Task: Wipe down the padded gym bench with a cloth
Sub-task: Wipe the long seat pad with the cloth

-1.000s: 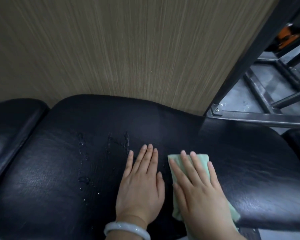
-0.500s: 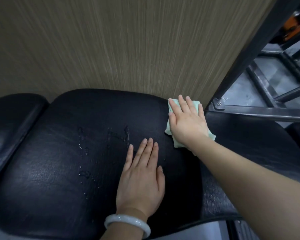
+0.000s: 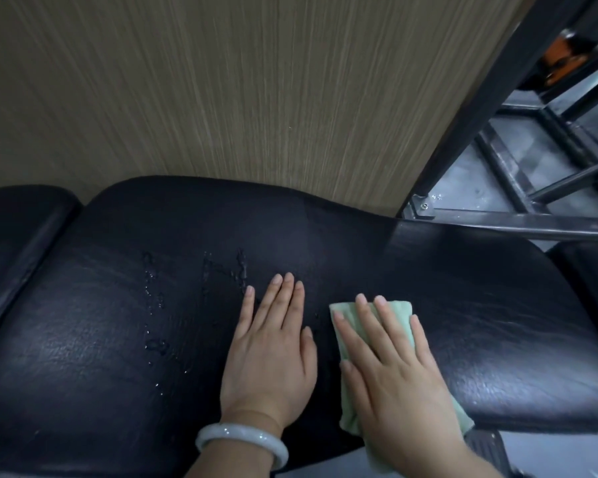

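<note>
A black padded gym bench (image 3: 118,332) fills the lower half of the view. Water droplets (image 3: 156,298) speckle its surface left of centre. My left hand (image 3: 273,353) lies flat on the pad with straight fingers and a pale bangle at the wrist. Just to its right, my right hand (image 3: 390,377) presses flat on a folded light green cloth (image 3: 399,310), fingers straight and slightly spread. The cloth sits near the bench's front edge and its lower end hangs past it.
A wood-grain wall panel (image 3: 221,98) rises directly behind the bench. Dark metal frame bars (image 3: 518,222) cross at the right, over a grey floor. A second black pad (image 3: 11,229) adjoins at the left, and another dark pad shows at the far right.
My right hand pushed the cloth out to the bench's far edge half a second ago and has now drawn it back to the near side. My left hand has stayed put.
</note>
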`<state>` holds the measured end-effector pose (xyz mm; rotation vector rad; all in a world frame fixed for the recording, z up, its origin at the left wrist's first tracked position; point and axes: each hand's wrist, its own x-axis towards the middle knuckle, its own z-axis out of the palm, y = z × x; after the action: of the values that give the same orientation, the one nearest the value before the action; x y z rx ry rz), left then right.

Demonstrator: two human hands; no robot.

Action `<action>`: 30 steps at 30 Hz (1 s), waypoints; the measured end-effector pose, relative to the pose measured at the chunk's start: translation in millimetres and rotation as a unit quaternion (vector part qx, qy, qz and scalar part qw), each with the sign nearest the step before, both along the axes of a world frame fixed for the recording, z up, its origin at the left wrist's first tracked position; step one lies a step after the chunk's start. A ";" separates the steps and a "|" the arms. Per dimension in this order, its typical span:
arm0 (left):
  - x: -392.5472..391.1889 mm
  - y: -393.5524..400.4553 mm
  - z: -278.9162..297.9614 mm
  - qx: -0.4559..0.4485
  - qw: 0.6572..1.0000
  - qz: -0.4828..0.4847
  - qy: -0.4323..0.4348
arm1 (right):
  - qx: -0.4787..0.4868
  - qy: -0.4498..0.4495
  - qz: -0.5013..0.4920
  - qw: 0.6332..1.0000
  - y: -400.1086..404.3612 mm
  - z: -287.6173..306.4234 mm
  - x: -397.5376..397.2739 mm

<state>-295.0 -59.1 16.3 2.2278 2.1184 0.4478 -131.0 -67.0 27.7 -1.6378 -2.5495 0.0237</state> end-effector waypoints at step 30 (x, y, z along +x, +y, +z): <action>1.2 0.8 -0.3 -0.003 1.000 0.008 0.001 | -0.044 -0.022 -0.080 0.996 32.2 5.2 13.3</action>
<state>-293.8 -58.4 16.0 2.2109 2.1369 0.4390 -117.7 -34.8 32.9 -1.8902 -2.4723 0.0884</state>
